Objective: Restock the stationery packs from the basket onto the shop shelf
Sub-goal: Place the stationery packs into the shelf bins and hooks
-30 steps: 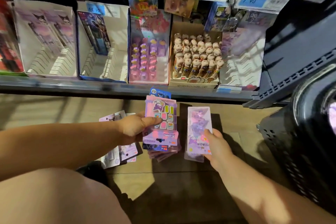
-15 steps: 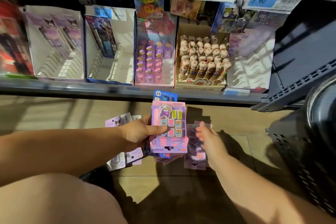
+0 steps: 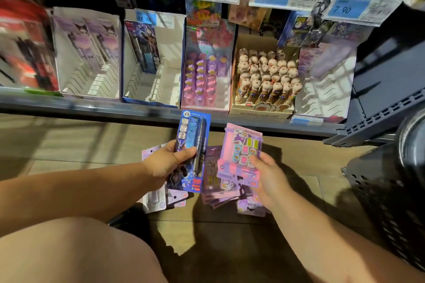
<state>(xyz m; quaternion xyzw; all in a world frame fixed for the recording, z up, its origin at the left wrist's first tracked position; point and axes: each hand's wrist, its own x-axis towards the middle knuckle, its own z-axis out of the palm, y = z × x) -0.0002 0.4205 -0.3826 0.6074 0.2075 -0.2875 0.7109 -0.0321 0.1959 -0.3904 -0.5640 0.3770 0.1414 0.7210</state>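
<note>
Seemingly we are midway: left grip [image 3: 165, 164] clamps a blue pack [image 3: 192, 142], right grip [image 3: 270, 178] a pink pack [image 3: 241, 151], loose packs [image 3: 220, 194] wait on the floor [image 3: 69, 145].

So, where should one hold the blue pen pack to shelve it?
By the lower half of the blue pen pack, from its left edge, thumb in front, fingers behind, as the left hand does. The flat card stands upright, so its top is free.

The pen pack [image 3: 191, 132] is blue. The cartoon pack [image 3: 241, 145] is pink and lilac, patterned with yellow, pink and blue squares.
</note>
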